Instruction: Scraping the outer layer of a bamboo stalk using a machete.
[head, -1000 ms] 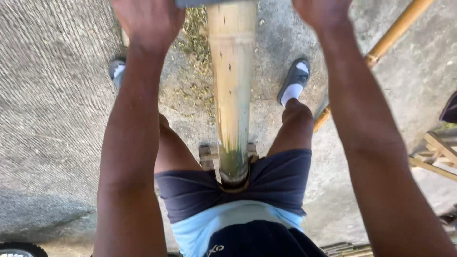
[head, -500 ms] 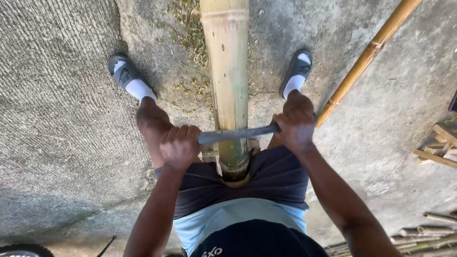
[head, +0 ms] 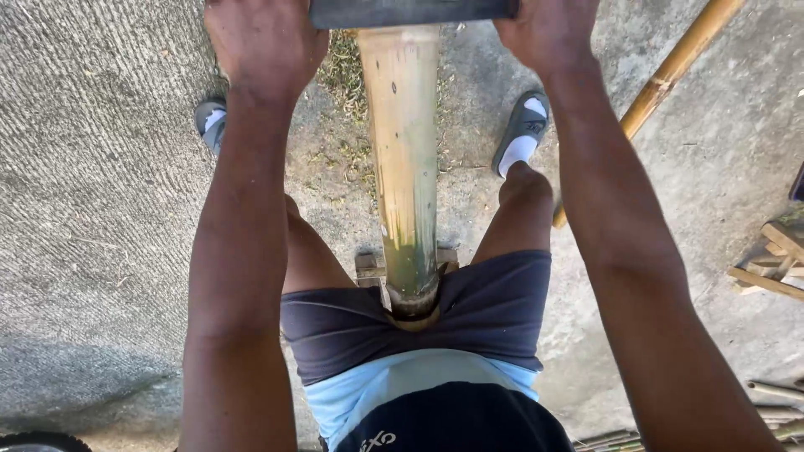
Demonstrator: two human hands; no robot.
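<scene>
My left hand at 11 o'clock and right hand at 1 o'clock each clamp an end of a dark flat blade. Blade lies crosswise on the thick bamboo pole, which runs 12 to 6 between my legs, near end against my shorts. Thin bamboo stick slants at 2 o'clock on concrete.

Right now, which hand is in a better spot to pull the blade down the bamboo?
Neither clearly: the left hand and right hand each grip one end of the dark blade across the bamboo pole, about level.
</scene>
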